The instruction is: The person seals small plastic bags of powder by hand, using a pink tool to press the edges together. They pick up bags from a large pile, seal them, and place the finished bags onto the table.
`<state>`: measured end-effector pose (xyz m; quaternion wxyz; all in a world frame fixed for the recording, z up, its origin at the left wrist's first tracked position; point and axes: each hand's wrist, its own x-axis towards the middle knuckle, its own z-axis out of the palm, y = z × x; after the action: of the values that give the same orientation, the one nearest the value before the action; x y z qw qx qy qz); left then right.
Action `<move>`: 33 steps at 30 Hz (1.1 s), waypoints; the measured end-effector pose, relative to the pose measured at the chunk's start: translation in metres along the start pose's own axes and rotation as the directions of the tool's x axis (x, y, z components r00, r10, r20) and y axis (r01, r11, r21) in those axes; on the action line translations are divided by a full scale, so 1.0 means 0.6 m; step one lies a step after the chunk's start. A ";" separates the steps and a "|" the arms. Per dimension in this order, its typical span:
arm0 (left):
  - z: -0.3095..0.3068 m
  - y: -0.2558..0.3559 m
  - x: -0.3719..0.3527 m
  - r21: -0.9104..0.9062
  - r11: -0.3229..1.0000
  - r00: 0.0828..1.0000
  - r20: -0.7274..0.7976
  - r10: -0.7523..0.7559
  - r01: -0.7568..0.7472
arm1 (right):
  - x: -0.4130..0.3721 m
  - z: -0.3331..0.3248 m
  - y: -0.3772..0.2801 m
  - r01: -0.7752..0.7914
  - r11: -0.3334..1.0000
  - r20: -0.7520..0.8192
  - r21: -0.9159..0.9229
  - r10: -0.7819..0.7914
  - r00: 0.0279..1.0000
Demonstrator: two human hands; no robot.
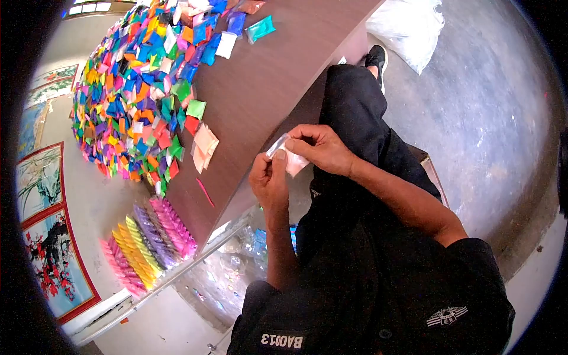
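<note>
Between both hands is a small clear plastic packet (295, 163) with pale pink contents, held over my lap beside the table edge. My left hand (270, 180) pinches its left end, thumb lying on the plastic. From the other side, my right hand (322, 151) grips the upper edge with thumb and fingers bent. A shiny clear strip of the packet shows between the two thumbs. Nearest on the table is a small stack of flat peach packets (204, 147). Close to that stack lies a thin pink strip (205, 192).
A large heap of small colourful packets (142, 89) covers the far left of the brown table (260, 77). Rows of pink, purple and yellow bundles (148, 239) lie at the near left corner. A white plastic sack (408, 29) rests on the floor.
</note>
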<state>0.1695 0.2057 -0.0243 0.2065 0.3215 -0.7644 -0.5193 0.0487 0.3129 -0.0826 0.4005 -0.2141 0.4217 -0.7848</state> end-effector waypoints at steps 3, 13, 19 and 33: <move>0.013 0.013 0.001 -0.027 0.999 1.000 -0.015 -0.017 0.017 | 0.002 -0.003 0.004 0.013 1.000 -0.031 -0.028 -0.014 0.999; 0.014 0.004 0.012 0.002 0.999 0.999 -0.016 0.043 -0.043 | 0.004 -0.001 0.006 0.047 0.999 -0.019 -0.013 -0.047 0.999; 0.026 0.019 0.008 -0.080 0.996 0.997 -0.075 -0.035 0.029 | 0.005 -0.005 0.008 0.047 0.998 -0.041 0.047 -0.045 0.998; 0.021 0.033 0.006 0.286 0.935 0.965 -0.088 0.245 -0.211 | -0.006 0.010 -0.008 0.168 0.975 -0.054 -0.143 -0.177 0.983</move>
<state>0.1533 0.2163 -0.0104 0.2656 0.2872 -0.8468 -0.3604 0.0530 0.3146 -0.0752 0.3009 -0.2506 0.4679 -0.7923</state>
